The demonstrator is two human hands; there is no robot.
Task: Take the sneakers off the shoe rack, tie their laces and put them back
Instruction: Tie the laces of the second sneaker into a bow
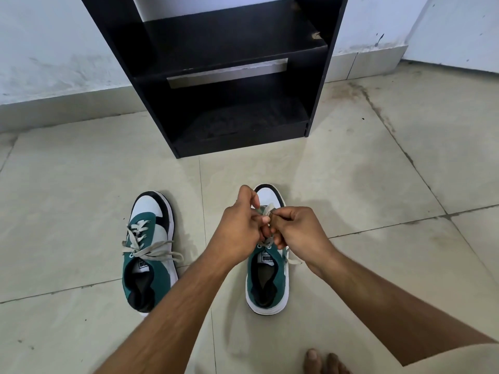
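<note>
Two green, white and black sneakers stand on the tiled floor, toes pointing at the rack. The left sneaker (pixel 151 249) has grey laces lying loose over its side. Over the right sneaker (pixel 267 282) both hands meet: my left hand (pixel 240 228) and my right hand (pixel 295 229) each pinch a part of its grey laces (pixel 267 210) above the tongue. One lace end (pixel 293 259) trails off the shoe's right side. The black shoe rack (pixel 229 76) stands beyond, and both of its visible shelves hold nothing.
The rack backs onto a white wall (pixel 54 49) with a tiled skirting. Beige floor tiles (pixel 378 171) spread to the left and right of the shoes. Bare toes (pixel 324 361) show at the bottom edge.
</note>
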